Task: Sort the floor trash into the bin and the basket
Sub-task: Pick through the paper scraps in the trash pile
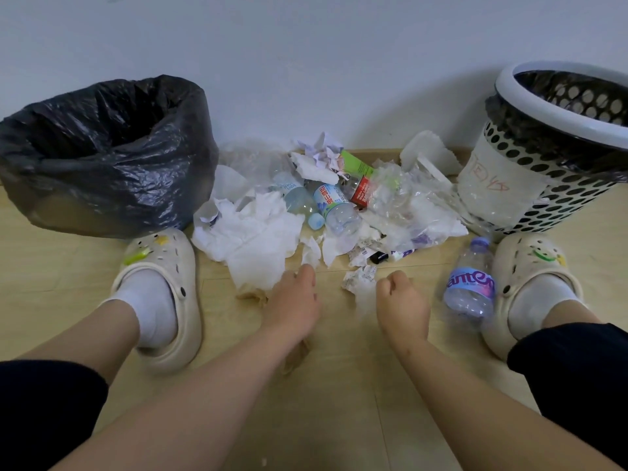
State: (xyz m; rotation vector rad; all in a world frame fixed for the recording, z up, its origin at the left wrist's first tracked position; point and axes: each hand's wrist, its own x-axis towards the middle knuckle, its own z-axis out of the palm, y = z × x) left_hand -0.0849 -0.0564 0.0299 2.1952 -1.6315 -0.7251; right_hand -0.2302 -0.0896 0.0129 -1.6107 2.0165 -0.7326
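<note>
A heap of floor trash lies against the wall: white tissues (251, 232), crumpled paper (323, 151), clear plastic wrap (401, 195), two clear bottles (336, 209) and a red-labelled can (362, 192). A purple-labelled bottle (470, 287) lies by my right shoe. The bin lined with a black bag (102, 154) stands at the left, the perforated white basket (557, 137) at the right. My left hand (294, 300) hangs over a brown paper napkin (249, 295), its fingers hidden. My right hand (402, 300) is curled, gripping the edge of a crumpled white paper (360, 283).
I squat with a cream clog on each side, the left shoe (163, 294) by the bin, the right shoe (530, 283) by the basket. The white wall runs close behind the heap. Bare wooden floor (339, 402) stretches towards me.
</note>
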